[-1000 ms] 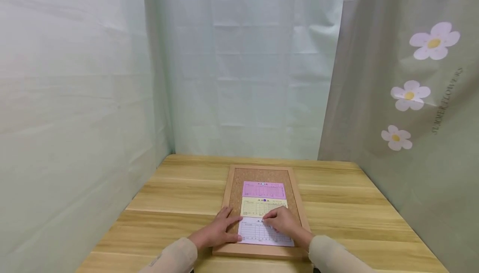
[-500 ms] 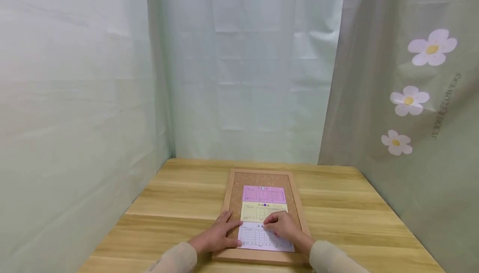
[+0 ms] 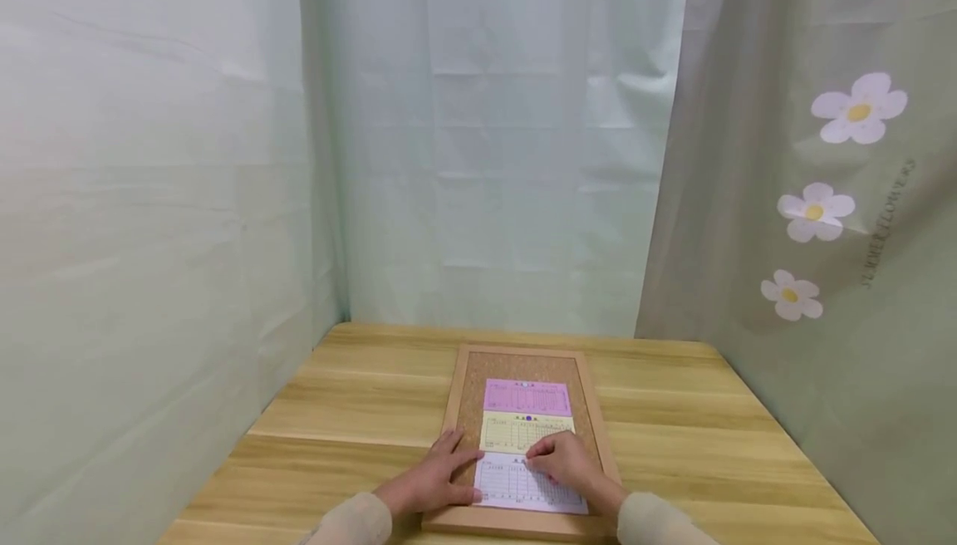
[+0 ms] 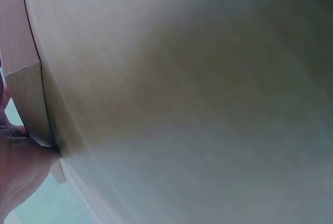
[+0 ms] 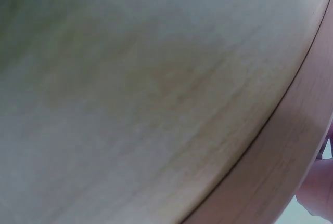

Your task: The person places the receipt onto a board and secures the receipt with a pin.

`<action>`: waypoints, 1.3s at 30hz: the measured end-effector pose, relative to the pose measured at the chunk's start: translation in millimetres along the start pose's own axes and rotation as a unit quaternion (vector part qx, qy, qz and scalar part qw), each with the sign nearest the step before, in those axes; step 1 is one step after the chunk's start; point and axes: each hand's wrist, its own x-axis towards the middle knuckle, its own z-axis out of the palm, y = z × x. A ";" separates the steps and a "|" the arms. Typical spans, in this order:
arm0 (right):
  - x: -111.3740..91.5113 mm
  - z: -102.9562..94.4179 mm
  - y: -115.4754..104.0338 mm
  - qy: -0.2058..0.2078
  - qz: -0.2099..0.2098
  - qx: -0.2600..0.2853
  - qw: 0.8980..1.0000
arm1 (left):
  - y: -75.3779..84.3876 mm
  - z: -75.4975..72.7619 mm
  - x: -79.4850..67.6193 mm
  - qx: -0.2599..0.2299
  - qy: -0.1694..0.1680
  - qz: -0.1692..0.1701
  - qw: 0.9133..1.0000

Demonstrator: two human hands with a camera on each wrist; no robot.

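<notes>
A corkboard (image 3: 471, 379) with a wooden frame lies on the table. Down its middle run three printed slips: pink (image 3: 527, 401), yellow (image 3: 499, 435) and, nearest me, white (image 3: 503, 485). A pale round pin head (image 3: 526, 384) shows on the pink slip, a purple pin head (image 3: 528, 418) on the yellow one. My left hand (image 3: 434, 479) has its fingers spread, tips resting at the white slip's left edge. My right hand (image 3: 565, 459) pinches with thumb and forefinger at the middle of the white slip's top edge; its fingertips hide what is between them, and I cannot tell what it is.
The wood-grain table (image 3: 695, 437) extends on both sides of the board. Pale curtains (image 3: 493, 154) enclose it at the back and sides, with printed flowers (image 3: 815, 213) on the right one. Both wrist views show mostly blurred tabletop and the board's frame (image 5: 265, 167).
The head view has tilted up a little, so everything sits lower in it. Both hands keep their places on the board, and the slips have not shifted.
</notes>
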 end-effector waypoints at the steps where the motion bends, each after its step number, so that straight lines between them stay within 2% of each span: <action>1: -0.7 0.2 0.0 0.000 0.001 0.002 1.000 | 0.1 0.3 -0.5 -0.002 -0.001 -0.001 1.000; 9: -3.9 4.2 2.4 0.003 -0.002 0.005 1.000 | -0.1 3.2 -4.9 -0.006 -0.005 -0.006 1.000; 16: -3.5 3.7 2.7 0.011 0.004 0.009 1.000 | 0.2 3.6 -2.7 -0.004 0.003 0.005 1.000; 32: 1.1 1.3 -2.7 0.003 0.027 -0.018 0.999 | -0.4 1.8 -1.2 0.004 0.008 0.011 1.000; 39: 2.0 -2.1 -4.8 -0.010 0.020 -0.018 1.000 | 0.9 -0.9 0.6 0.011 0.005 0.010 1.000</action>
